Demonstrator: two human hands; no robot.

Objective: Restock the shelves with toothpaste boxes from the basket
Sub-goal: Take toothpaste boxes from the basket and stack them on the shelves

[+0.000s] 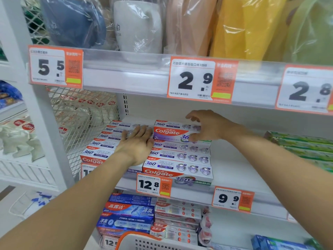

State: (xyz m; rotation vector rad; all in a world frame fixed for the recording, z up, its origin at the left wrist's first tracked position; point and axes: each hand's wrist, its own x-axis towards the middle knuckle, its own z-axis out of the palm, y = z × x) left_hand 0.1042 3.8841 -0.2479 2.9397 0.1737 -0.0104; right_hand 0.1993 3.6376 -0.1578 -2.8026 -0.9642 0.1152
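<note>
My right hand (207, 127) clamped on a box (173, 131) lying crosswise atop the right stack, fingers at its right end, left hand (138, 143) flat, open, on the left stack (100, 143)

White shelf (234, 165), stacked Colgate toothpaste boxes (177, 160), green boxes (304, 148) right

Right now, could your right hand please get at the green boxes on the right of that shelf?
Probably yes, once it lets go. The right hand is gripping a Colgate box on the right stack; the shelf between it and the green boxes is bare, with nothing in the way.
</note>
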